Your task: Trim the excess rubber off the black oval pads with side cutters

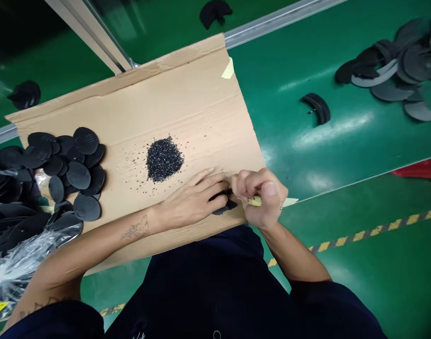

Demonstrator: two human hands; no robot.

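My left hand (pixel 190 202) lies over a black piece (pixel 225 205) near the cardboard's front right edge. Its fingers reach across the piece and hold it against the cardboard sheet (pixel 201 106); most of the piece is hidden. Right beside it, my right hand (pixel 261 195) is closed in a fist with the thumb on top. Something yellowish shows under its fingers, but I cannot make out what the fist holds. A pile of small black shavings (pixel 165 159) sits on the cardboard beyond my left hand.
Many flat black oval pieces (pixel 78 175) are heaped at the left, beside clear plastic wrap (pixel 31 252). On the green tabletop (pixel 289 108) lie a curved black part (pixel 317 108) and a heap of dark parts (pixel 392 70). Tape (pixel 228 69) marks the cardboard's far right corner.
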